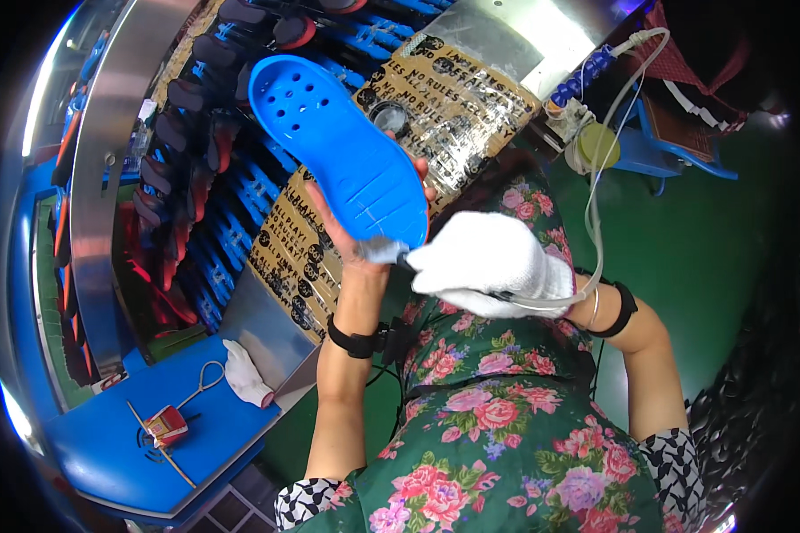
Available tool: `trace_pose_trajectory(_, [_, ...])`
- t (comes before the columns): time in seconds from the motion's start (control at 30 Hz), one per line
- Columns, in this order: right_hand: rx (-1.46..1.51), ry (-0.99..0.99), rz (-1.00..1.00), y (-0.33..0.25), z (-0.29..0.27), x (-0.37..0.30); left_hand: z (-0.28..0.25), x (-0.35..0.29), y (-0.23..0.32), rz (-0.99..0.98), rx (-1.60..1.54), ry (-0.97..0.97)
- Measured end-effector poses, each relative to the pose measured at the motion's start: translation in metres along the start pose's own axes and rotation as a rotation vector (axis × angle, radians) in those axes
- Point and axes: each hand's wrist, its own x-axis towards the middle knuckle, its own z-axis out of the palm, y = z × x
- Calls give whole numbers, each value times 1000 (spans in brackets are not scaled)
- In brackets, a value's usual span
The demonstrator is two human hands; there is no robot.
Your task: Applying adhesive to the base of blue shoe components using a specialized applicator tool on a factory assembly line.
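A bright blue shoe sole (351, 155), with small round holes at its far end and shallow grooves at its near end, rests tilted on my left hand (340, 227). That hand is bare; its thumb lies along the left edge and its fingertips show at the right edge. My right hand (493, 262) wears a white knitted glove and is closed round a tool with a grey, blurred, brush-like tip (382, 250), which lies at the sole's near end. A pale tube (598, 222) runs to the gloved hand. The tool's handle is mostly hidden in the glove.
Patterned brown cardboard (471, 98) covers the ledge ahead, with a small round dish (388, 116) on it. Racks of dark and red soles (196, 151) stand beyond. At lower left a blue surface (89, 444) bears a white glove (244, 375) and a small red box (166, 426).
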Motion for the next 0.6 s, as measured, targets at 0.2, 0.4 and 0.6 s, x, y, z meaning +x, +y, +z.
trace_pose_trajectory(0.2, [101,132,247,7,-8,2,-1,-4,9,-2,39,23])
trace_pose_trajectory(0.4, [354,9,280,-7,-6,-4,0,-1,22,-131,145,8])
trace_pose_trajectory(0.6, [266,176,335,2,-10,0,10,-1,30,-162,346,52])
